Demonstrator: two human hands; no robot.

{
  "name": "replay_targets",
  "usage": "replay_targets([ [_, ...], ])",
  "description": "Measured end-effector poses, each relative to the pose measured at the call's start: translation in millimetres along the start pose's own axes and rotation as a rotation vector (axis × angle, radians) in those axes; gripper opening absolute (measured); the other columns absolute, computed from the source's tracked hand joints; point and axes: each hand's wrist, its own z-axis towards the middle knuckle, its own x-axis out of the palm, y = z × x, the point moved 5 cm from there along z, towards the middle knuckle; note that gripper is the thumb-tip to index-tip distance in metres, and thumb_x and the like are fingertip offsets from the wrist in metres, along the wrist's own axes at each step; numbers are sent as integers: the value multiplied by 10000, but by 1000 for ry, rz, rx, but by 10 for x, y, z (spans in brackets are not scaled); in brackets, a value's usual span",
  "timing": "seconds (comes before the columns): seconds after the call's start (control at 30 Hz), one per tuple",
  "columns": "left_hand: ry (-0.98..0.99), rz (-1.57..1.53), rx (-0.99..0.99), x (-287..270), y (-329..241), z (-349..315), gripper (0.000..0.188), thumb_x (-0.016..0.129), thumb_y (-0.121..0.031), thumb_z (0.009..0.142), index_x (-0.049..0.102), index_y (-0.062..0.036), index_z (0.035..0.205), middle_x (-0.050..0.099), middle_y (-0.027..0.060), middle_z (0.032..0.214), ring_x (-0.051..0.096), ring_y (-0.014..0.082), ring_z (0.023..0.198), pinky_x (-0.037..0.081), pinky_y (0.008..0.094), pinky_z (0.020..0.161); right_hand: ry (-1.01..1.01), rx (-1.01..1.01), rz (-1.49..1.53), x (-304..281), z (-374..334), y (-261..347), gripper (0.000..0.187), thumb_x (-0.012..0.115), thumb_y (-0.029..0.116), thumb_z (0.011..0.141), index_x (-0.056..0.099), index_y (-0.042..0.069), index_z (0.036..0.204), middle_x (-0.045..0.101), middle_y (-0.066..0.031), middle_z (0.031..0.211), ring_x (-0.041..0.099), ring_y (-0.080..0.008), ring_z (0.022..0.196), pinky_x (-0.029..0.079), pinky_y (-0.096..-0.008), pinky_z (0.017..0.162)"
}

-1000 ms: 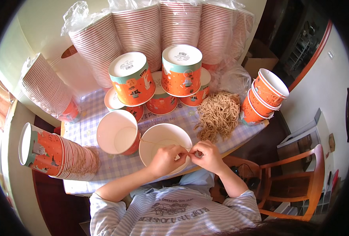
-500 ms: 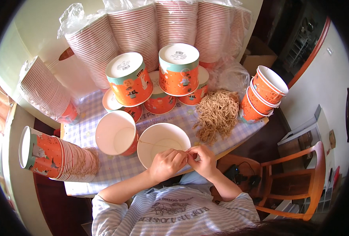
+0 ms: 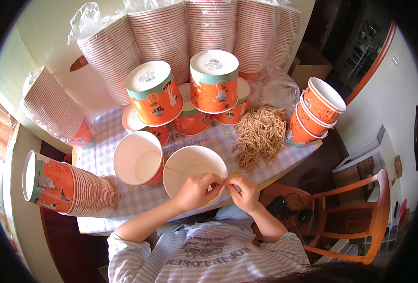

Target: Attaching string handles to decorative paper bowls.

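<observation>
An open paper bucket with a white inside stands at the table's near edge, right in front of me. A thin piece of brown twine shows at its left inner rim. Over the near right rim, my left hand is closed in a pinch. My right hand pinches too, its fingertips meeting the left ones on what looks like the twine's end. The fingers hide most of that end. Just left stands a second open paper bucket. A tangled heap of cut twine lies beyond my right hand.
Upside-down orange buckets are piled mid-table. Behind them rise tall plastic-wrapped bucket stacks. A stack with twine lies tilted at the left edge, and nested buckets stand right. A wooden chair is beside the table.
Both hands have shifted slightly, and their fingertips now meet a little higher at the bucket's right rim. The twine strand that crossed the bucket's opening shows less now.
</observation>
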Motion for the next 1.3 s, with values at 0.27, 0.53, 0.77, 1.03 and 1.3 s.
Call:
replay_targets([
  [0.27, 2, -43, -11, -48, -17, 23, 128, 643, -42, 736, 592, -35, 853, 594, 63, 757, 579, 122, 606, 461, 236, 494, -20, -28, 42, 9, -12, -17, 195, 672, -34, 680, 581, 59, 825, 642, -50, 794, 575, -203, 653, 449, -287, 555],
  [0.53, 13, 8, 93, -41, -9, 75, 111, 629, -25, 748, 645, -40, 856, 604, 69, 803, 593, 169, 664, 482, 265, 539, -22, -66, 17, 4, -21, 2, 203, 675, -37, 668, 582, 64, 818, 643, -46, 795, 561, -197, 634, 450, -281, 550],
  [0.77, -8, 148, 185, -48, -44, 46, 112, 650, -57, 722, 654, -48, 833, 618, 73, 808, 610, 218, 715, 500, 312, 612, -27, -40, -12, 6, -30, -12, 179, 683, -23, 667, 588, 65, 792, 643, -38, 767, 564, -193, 632, 446, -279, 546],
  [1.03, -4, 268, 301, -60, -105, 34, 153, 653, -86, 693, 646, -52, 843, 629, 66, 799, 616, 213, 683, 510, 311, 577, 1, -35, -34, 6, -20, -19, 193, 700, -4, 643, 598, 64, 792, 627, -38, 726, 562, -204, 606, 435, -286, 540],
  [1.3, -21, 301, 271, -27, -141, 25, 123, 667, -59, 667, 626, -55, 783, 630, 54, 762, 621, 221, 668, 507, 317, 564, -2, -71, -80, -21, 8, 36, 193, 705, 2, 644, 609, 76, 795, 619, -23, 709, 546, -194, 581, 421, -289, 525],
])
